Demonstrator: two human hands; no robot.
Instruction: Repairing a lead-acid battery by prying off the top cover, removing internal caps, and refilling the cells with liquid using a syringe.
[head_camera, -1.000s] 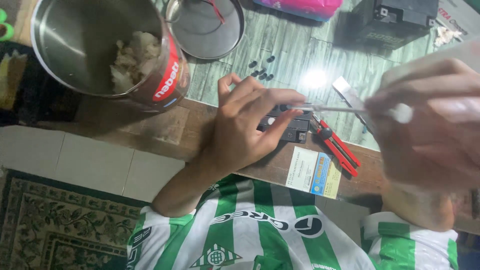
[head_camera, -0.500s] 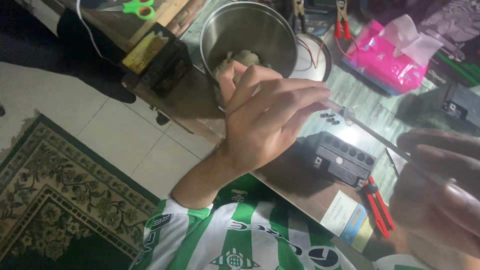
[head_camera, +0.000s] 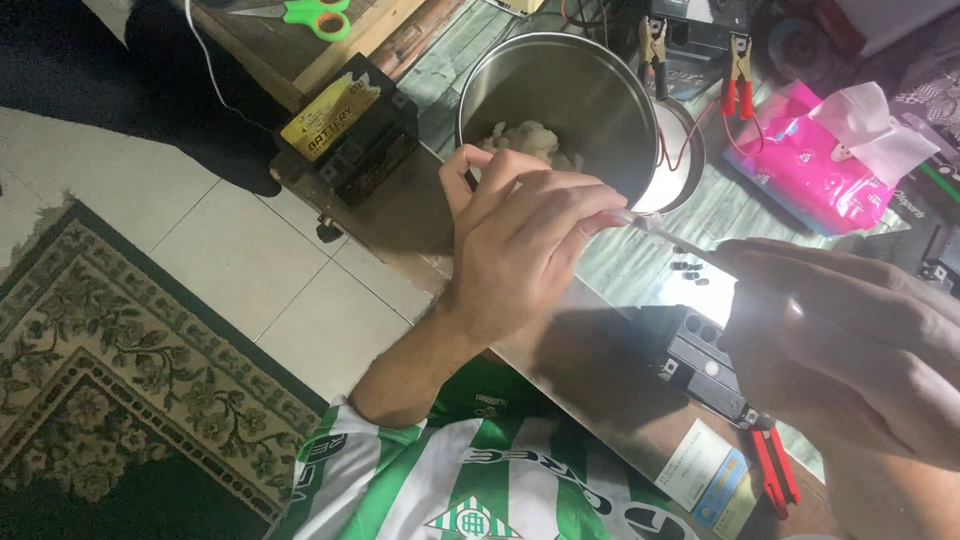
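My left hand (head_camera: 530, 240) is raised in front of a steel pot (head_camera: 590, 85), its fingers pinched on one end of a thin silvery metal strip (head_camera: 660, 232). The strip runs right to my right hand (head_camera: 850, 340), which is close to the camera, blurred, and closed on the other end. Below both hands a small black battery (head_camera: 700, 350) lies on the table with its top cells showing. White lumps (head_camera: 525, 138) sit inside the pot.
A pot lid (head_camera: 685, 165), several small black caps (head_camera: 690, 270), red-handled pliers (head_camera: 775, 470) and a printed card (head_camera: 710, 475) lie on the table. Crocodile clips (head_camera: 740, 70), a pink tissue pack (head_camera: 810, 150), a yellow-labelled battery (head_camera: 350, 125) and green scissors (head_camera: 315, 15) lie farther off. A patterned carpet (head_camera: 100, 380) covers the floor on the left.
My left hand lifted off the black battery and rose in front of the pot. My right hand came closer to it with the strip. The view swung left.
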